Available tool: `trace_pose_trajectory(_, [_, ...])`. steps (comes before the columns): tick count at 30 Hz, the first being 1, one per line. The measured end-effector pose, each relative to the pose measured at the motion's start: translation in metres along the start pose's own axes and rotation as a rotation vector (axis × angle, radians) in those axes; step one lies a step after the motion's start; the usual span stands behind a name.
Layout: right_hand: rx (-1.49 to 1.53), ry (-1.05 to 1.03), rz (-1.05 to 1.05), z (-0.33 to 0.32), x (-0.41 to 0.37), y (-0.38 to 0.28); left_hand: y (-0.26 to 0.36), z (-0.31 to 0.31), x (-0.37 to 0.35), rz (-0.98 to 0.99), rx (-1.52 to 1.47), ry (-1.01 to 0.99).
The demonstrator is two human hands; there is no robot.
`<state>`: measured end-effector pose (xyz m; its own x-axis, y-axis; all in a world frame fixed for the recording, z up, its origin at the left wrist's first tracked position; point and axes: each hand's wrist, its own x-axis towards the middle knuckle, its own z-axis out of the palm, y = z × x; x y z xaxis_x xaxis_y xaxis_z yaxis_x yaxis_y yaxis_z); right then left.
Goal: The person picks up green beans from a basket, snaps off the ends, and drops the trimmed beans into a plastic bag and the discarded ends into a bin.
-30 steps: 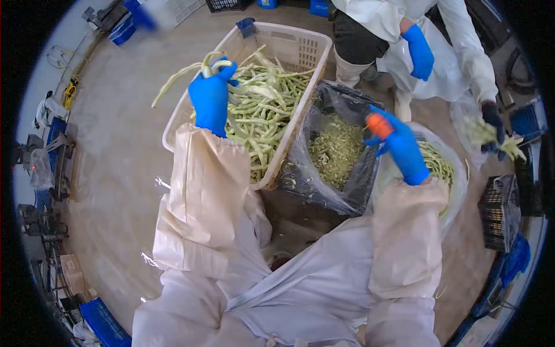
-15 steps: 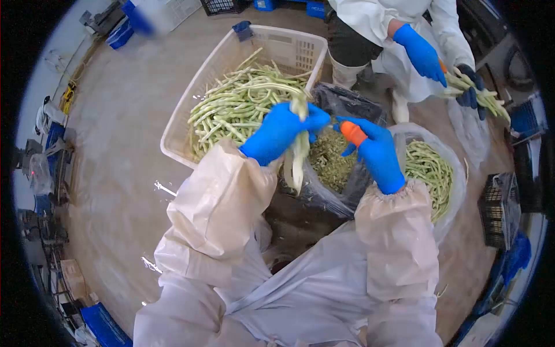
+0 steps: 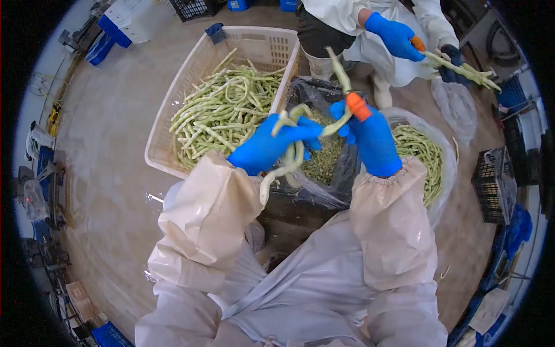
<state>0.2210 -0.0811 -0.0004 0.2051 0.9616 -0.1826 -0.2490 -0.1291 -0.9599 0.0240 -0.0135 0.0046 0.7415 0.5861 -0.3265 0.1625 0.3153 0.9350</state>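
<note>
Several long green beans (image 3: 291, 163) are gripped in my blue-gloved left hand (image 3: 270, 141), their ends hanging below it and curling above. My right hand (image 3: 373, 139), also in a blue glove, pinches another green bean (image 3: 341, 72) that sticks up past its fingertips. An orange cover (image 3: 358, 107) sits on the right thumb. Both hands are above a container lined with black plastic (image 3: 309, 87), which holds small green scraps (image 3: 324, 165). Left of it stands a white crate (image 3: 157, 141) with a heap of green beans (image 3: 225, 104).
On the right, a clear plastic bag (image 3: 450, 168) holds green beans (image 3: 419, 151). Across from me, another person's blue-gloved hand (image 3: 396, 36) and dark-gloved hand (image 3: 452, 65) hold beans. A black crate (image 3: 491, 188) stands at the right; wet floor (image 3: 110, 173) spreads to the left.
My right hand has risen a little and now holds a bean that points upward. The beans in my left hand have shifted and spread. The view has moved slightly to the right.
</note>
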Motion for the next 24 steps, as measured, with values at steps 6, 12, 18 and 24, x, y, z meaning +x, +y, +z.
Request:
trace_pose_trajectory(6, [0.362, 0.061, -0.099, -0.031, 0.015, 0.004, -0.001, -0.032, 0.006, 0.067, -0.265, 0.229])
trace_pose_trajectory(12, [0.772, -0.003, 0.153, 0.0, 0.02, 0.031, 0.003, 0.009, -0.002, 0.241, -0.219, 0.145])
trace_pose_trajectory(18, [-0.495, -0.16, 0.317, 0.017, 0.001, 0.008, 0.006, 0.0, 0.002, 0.322, -0.292, 0.22])
trace_pose_trajectory(24, [-0.511, 0.134, -0.616, 0.022, -0.002, 0.001, 0.017, -0.009, -0.007, 0.22, 0.151, 0.203])
